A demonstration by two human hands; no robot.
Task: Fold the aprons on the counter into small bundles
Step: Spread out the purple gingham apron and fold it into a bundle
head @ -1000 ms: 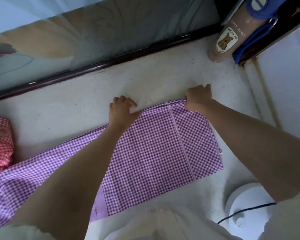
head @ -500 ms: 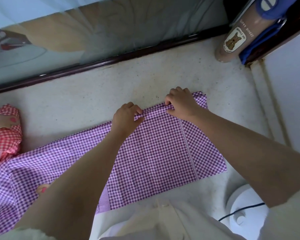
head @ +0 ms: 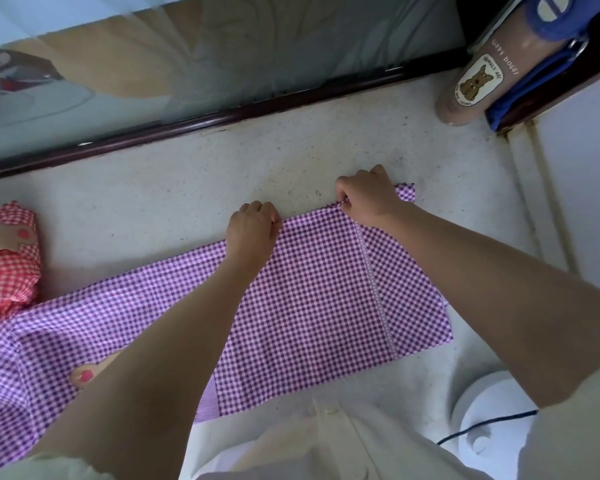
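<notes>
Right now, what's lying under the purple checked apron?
The purple checked apron lies on the pale counter, which shows beyond its edges. A plain lilac strip peeks out at its near edge. Anything else beneath is covered.

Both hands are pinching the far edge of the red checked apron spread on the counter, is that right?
Not red: in the head view the left hand and right hand pinch the far edge of the purple checked apron spread on the counter.

Purple apron (head: 319, 299): off frame at left; mid part under left forearm (head: 174, 341).
Red apron (head: 7, 268): cut by left edge.
Bottle (head: 478, 81), upper rt: top out of frame; sticker's lower print too small.
White base (head: 489, 410), lower rt: partly behind right arm (head: 499, 289).
</notes>
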